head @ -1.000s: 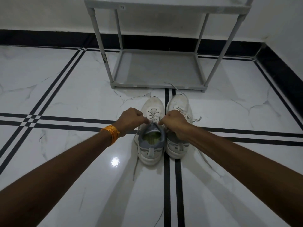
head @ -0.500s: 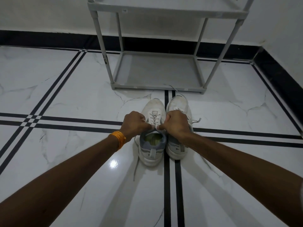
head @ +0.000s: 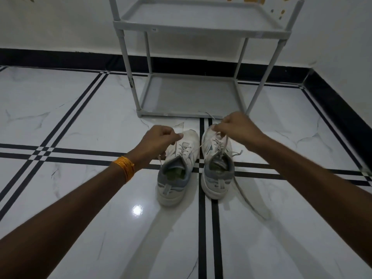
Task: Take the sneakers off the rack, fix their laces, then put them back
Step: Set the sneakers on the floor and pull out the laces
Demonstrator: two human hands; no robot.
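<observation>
Two white sneakers with grey heels stand side by side on the floor [head: 80, 198], toes pointing far, just near of the rack. The left sneaker [head: 177, 168] sits left of a pair of black floor stripes; the right sneaker [head: 217, 168] straddles them, apart from its mate by a narrow gap.

The left hand [head: 159, 140] hovers above the left sneaker's far left side, its fingers [head: 178, 135] pinched shut on a lace end [head: 177, 143] that runs down to the eyelets. The right hand [head: 235, 125] is raised over the toe of the right sneaker, its fingers [head: 217, 128] closed on a lace [head: 226, 140] drawn up taut from that shoe; a second strand runs from this hand across toward the left sneaker. A loose lace end lies curled at the right sneaker's right side.

An orange bangle [head: 124, 168] circles the left wrist.

The grey rack [head: 193, 97] stands against the white wall [head: 60, 23], both visible shelves bare. A black skirting band [head: 60, 59] runs along the wall's foot, and the glossy white marble floor is crossed by black double lines.
</observation>
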